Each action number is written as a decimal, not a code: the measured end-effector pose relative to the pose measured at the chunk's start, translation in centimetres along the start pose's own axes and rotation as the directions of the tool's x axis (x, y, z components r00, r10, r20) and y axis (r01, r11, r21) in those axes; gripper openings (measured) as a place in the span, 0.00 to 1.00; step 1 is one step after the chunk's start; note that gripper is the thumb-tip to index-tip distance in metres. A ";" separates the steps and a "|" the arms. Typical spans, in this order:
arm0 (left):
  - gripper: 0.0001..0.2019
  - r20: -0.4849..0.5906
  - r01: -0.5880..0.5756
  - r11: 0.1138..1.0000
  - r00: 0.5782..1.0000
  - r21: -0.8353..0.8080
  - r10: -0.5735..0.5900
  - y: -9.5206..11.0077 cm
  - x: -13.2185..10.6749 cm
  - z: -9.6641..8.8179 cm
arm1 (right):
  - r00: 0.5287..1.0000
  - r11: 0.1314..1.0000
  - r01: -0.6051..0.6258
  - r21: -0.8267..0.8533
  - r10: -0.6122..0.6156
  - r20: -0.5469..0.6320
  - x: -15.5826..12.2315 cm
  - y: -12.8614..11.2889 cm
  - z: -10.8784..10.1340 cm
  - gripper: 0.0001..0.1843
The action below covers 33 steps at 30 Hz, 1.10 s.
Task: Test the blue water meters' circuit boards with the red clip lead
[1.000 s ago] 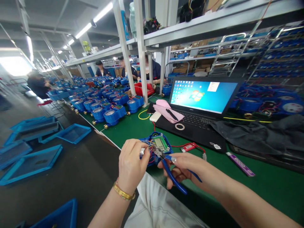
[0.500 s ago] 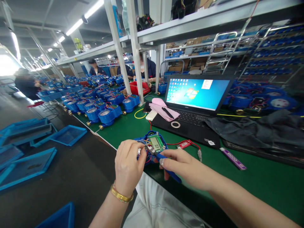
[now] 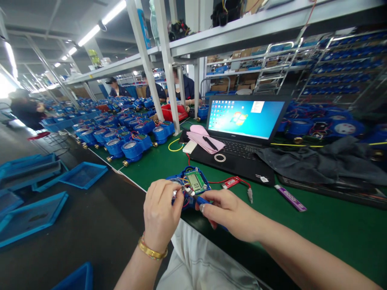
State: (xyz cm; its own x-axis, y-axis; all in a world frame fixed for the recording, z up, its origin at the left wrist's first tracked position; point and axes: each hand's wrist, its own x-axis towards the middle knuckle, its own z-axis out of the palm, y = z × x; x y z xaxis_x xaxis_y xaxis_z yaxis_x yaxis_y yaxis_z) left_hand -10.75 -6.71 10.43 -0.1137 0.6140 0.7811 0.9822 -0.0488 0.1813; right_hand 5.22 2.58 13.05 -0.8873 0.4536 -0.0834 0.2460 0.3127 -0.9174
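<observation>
A blue meter module (image 3: 193, 183) with a small green display and coloured wires lies at the near edge of the green bench (image 3: 317, 225). My left hand (image 3: 160, 213) is closed in a pinch on its wires at the left side. My right hand (image 3: 229, 213) is wrapped round blue-handled pliers (image 3: 201, 199), whose jaws point at the wires by my left fingertips. A red battery pack (image 3: 232, 183) on red leads lies just right of the module.
An open laptop (image 3: 244, 137) stands behind, with pink paper (image 3: 205, 139), a pen and a tape ring on it. A dark cloth (image 3: 320, 163) and a purple cell (image 3: 290, 197) lie to the right. Rows of blue meters (image 3: 127, 133) fill the left bench. Blue trays (image 3: 81, 175) sit on the floor. Seated people work far back.
My right hand has closed the pliers' handles and turned so they are mostly hidden in the palm. Both hands and the module sit slightly lower left in view as my head shifted.
</observation>
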 end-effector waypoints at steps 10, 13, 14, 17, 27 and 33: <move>0.05 -0.009 -0.044 0.998 0.999 0.054 0.044 -0.1 0.1 0.1 | 0.995 0.983 0.023 -0.181 -0.041 -0.096 -0.1 -0.5 0.2 0.12; 0.05 -0.011 -0.051 0.996 0.999 0.069 0.052 0.0 0.0 0.1 | 0.992 0.978 0.029 -0.207 -0.053 -0.113 -0.2 -0.8 0.2 0.11; 0.05 -0.012 -0.054 0.996 0.998 0.074 0.055 0.0 0.0 0.1 | 0.992 0.977 0.031 -0.212 -0.057 -0.115 -0.2 -0.9 0.2 0.11; 0.05 -0.016 -0.070 0.994 0.997 0.086 0.072 0.0 0.0 0.1 | 0.991 0.973 0.039 -0.226 -0.066 -0.113 -0.1 -0.9 0.1 0.10; 0.03 -0.034 -0.131 0.981 0.990 0.143 0.137 -0.7 0.2 0.0 | 0.992 0.974 0.084 -0.209 -0.101 -0.076 -0.6 -1.3 -1.1 0.08; 0.02 0.019 0.065 0.997 0.998 0.036 -0.066 -1.7 0.2 -0.7 | 0.893 0.876 -0.276 -0.396 0.081 -0.444 -3.0 1.4 -8.4 0.17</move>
State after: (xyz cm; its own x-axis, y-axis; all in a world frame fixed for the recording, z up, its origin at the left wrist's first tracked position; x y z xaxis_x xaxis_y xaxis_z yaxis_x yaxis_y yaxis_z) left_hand -12.50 -7.06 10.68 -0.1754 0.6308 0.7559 0.9774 0.0196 0.2104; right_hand 11.52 8.67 15.30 -0.5990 0.8004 0.0239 0.6151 0.4789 -0.6264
